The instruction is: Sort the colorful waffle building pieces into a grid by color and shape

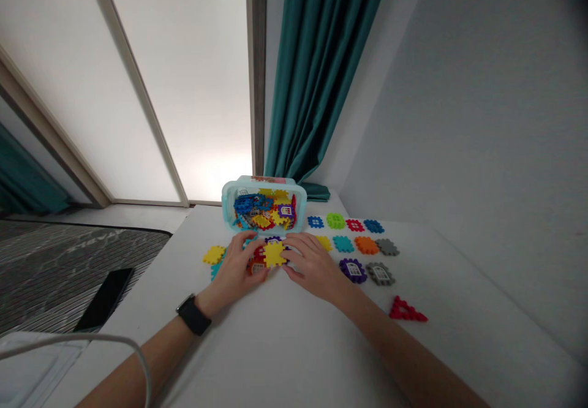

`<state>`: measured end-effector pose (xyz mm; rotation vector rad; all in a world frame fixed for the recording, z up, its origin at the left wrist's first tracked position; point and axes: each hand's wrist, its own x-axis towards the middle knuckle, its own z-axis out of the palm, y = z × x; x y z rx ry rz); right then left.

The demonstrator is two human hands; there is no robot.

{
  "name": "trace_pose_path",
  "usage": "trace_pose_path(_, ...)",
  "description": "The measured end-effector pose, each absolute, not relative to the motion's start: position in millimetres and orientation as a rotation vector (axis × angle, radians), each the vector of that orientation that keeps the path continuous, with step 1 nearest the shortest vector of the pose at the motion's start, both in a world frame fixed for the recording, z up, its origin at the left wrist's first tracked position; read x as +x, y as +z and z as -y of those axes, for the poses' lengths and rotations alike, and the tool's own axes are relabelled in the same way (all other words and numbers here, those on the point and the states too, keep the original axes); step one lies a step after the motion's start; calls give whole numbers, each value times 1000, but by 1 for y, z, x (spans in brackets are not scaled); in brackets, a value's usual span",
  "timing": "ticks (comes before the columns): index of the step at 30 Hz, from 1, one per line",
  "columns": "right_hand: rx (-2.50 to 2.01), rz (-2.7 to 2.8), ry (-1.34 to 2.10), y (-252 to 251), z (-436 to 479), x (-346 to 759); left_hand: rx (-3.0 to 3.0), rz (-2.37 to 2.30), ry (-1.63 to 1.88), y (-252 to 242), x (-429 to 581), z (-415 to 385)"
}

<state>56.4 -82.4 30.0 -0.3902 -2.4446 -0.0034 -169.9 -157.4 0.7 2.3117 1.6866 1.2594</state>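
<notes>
The left hand and the right hand, with fingers half curled, hold together a yellow gear-shaped plastic building piece above the white worktop.

Building tiles are moulded in smooth, lightly glossy coloured plastic. The storage tub is formed of translucent aqua plastic. The curtain is made of matt teal cloth. The desk is finished smooth and matt. The phone is faced with glossy black glass.
</notes>
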Motion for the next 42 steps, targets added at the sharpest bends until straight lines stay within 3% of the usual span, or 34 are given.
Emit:
trace_pose_path(22,-632,2416,64,32,29,141,2274,-1447,1197,3,-89,91)
trace_pose_path(32,-805,2581,132,13,-16,160,2627,-1534,674,0,-74,78)
trace_pose_path(42,-851,2697,212,5,-29,154,2592,-1578,582,-5,-68,70)
